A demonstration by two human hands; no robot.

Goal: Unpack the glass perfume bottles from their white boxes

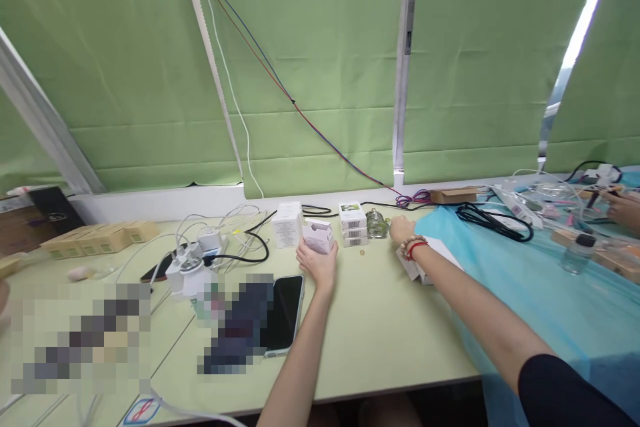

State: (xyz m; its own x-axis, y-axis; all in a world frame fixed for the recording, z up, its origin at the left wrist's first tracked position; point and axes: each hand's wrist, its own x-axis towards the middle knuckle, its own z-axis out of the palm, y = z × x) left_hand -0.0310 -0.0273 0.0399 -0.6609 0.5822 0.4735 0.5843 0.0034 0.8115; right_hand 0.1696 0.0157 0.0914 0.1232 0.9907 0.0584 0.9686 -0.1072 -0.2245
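Observation:
My left hand [318,263] holds a small white box [319,235] with its top flap open, lifted a little above the pale green table [380,327]. My right hand [401,229] reaches out toward a clear glass bottle [377,223]; whether the fingers touch it I cannot tell. A beaded bracelet and a red string circle that wrist. A stack of white boxes with barcodes [353,223] stands left of the bottle. A taller white box [287,224] stands behind my left hand. A tiny gold cap [362,253] lies on the table between my hands.
A black phone [284,312] lies face up near the front. A white power strip with plugs and cables [193,260] sits at the left, beside tan boxes [100,238]. A blue cloth [540,293] covers the right side, carrying cables and bottles. Another person's hand [625,208] is at far right.

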